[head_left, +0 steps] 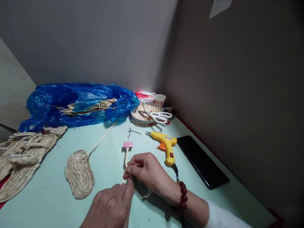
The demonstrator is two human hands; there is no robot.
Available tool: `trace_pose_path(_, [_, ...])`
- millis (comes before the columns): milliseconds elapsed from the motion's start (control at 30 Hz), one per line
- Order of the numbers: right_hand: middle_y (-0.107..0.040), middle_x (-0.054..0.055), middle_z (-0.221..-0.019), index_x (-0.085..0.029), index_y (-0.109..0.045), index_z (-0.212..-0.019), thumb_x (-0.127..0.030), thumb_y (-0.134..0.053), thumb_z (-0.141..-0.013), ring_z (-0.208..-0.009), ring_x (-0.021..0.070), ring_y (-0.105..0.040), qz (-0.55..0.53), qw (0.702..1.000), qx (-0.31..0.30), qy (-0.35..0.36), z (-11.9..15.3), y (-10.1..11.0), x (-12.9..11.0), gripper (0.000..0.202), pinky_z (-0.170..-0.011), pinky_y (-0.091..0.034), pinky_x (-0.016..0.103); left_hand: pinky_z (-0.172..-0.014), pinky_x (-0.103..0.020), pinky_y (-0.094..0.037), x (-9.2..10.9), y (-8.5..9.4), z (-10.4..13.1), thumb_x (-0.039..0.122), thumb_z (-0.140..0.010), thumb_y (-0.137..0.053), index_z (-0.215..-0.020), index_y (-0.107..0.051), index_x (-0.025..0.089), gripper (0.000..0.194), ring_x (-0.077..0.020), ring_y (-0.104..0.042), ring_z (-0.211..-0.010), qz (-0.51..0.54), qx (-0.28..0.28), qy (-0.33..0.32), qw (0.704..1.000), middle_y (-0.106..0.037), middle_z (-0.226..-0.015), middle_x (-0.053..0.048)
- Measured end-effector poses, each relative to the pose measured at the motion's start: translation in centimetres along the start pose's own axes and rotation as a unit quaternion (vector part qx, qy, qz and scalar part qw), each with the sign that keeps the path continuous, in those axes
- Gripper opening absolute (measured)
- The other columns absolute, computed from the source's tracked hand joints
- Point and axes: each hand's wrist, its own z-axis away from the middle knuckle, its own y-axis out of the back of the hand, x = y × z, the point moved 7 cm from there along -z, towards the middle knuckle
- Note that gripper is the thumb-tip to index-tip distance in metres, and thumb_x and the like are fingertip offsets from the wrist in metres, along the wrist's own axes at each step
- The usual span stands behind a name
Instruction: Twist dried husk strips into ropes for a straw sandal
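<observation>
The pale braid [126, 157] ran down the middle of the frame, its upper end caught in a pink clip [127, 145] whose wire arms met a small twisted wire [135, 131] on the light green counter [109, 159]. At the lower centre the right hand [145, 171] pinched the braid between thumb and forefinger, just below the clipped stretch; the left hand [110, 207] came up from the bottom edge, knuckles uppermost, its forefinger close against the right fingertips — whether it gripped a strand could not be told, since its fingertips were mostly hidden. A dark red bead bracelet [182, 197] circled the right wrist, above a white sleeve [228, 218]. Left of centre lay an oval woven sole [80, 175], with a thin strip [102, 140] trailing from it up towards a blue plastic bag [53, 100], which held more pale strips [96, 106]. Woven sandals [28, 162] lay at the far left. Right of centre sat a yellow glue gun [169, 145] — nozzle pointing left, black cord [176, 170] running down behind the right forearm — beside a flat black device [204, 161]. Beyond them, white-handled scissors [163, 117] lay across a round basket [136, 119], near a paper cup [160, 100].
</observation>
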Motion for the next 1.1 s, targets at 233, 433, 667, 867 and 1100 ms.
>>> trace_pose_path(233, [-0.067, 0.002, -0.063, -0.013, -0.06, -0.075, -0.014, -0.055, -0.078, -0.05, 0.0069, -0.046, -0.08, 0.997, -0.012, -0.01, 0.3, -0.2, -0.4, 0.006, -0.05, -0.033, 0.017, -0.05, -0.027, -0.043, -6.6, -0.3, -1.3, 0.048, -0.09, -0.05, -0.092, -0.057, 0.021, 0.028, -0.0142, -0.053, -0.05, 0.471, -0.058, 0.353, 0.806, -0.059, -0.064, 0.001])
trace_pose_path(433, [-0.072, 0.005, -0.072, -0.014, -0.063, -0.081, -0.016, -0.052, -0.082, -0.071, 0.0149, -0.063, 0.019, 0.999, 0.003, 0.027, 0.5, 0.0, -0.7, 0.012, -0.064, -0.042, 0.022, -0.036, -0.017, -0.014, -6.0, -2.9, -2.3, 0.041, -0.088, -0.055, -0.072, -0.055, 0.015, 0.031, -0.0022, -0.02, -0.037, 0.654, -0.129, 0.357, 0.654, -0.041, -0.049, 0.01])
trace_pose_path(667, [-0.071, 0.004, -0.076, -0.018, -0.063, -0.078, -0.016, -0.046, -0.09, -0.08, 0.0186, -0.06, 0.247, 0.968, 0.008, 0.045, 2.0, 0.4, -2.8, 0.021, -0.067, -0.037, 0.026, -0.037, -0.021, -0.013, -6.0, -2.3, -1.9, 0.04, -0.087, -0.053, -0.081, -0.054, 0.018, 0.023, -0.0056, -0.017, -0.036, 0.608, -0.129, 0.344, 0.704, -0.031, -0.043, 0.014])
trace_pose_path(867, [-0.062, 0.003, -0.061, -0.019, -0.057, -0.077, -0.019, -0.044, -0.089, -0.049, 0.0137, -0.043, 0.441, 0.895, 0.022, 0.071, 2.6, 0.1, -3.4, 0.018, -0.05, -0.02, 0.029, -0.05, -0.022, -0.023, -6.5, -1.7, -2.0, 0.032, -0.083, -0.052, -0.067, -0.046, 0.021, 0.02, -0.0111, -0.032, -0.054, 0.511, -0.085, 0.338, 0.786, -0.035, -0.057, 0.009])
trace_pose_path(1100, [-0.07, 0.009, -0.073, -0.014, -0.062, -0.091, -0.016, -0.057, -0.07, -0.052, 0.0199, -0.058, 0.55, 0.818, -0.086, 0.145, 3.4, -3.8, -3.1, 0.022, -0.044, -0.014, 0.031, -0.046, -0.023, -0.02, -6.5, -1.8, -2.1, 0.028, -0.078, -0.053, -0.057, -0.042, 0.022, 0.024, -0.0114, -0.03, -0.05, 0.536, -0.069, 0.36, 0.761, -0.034, -0.053, 0.007])
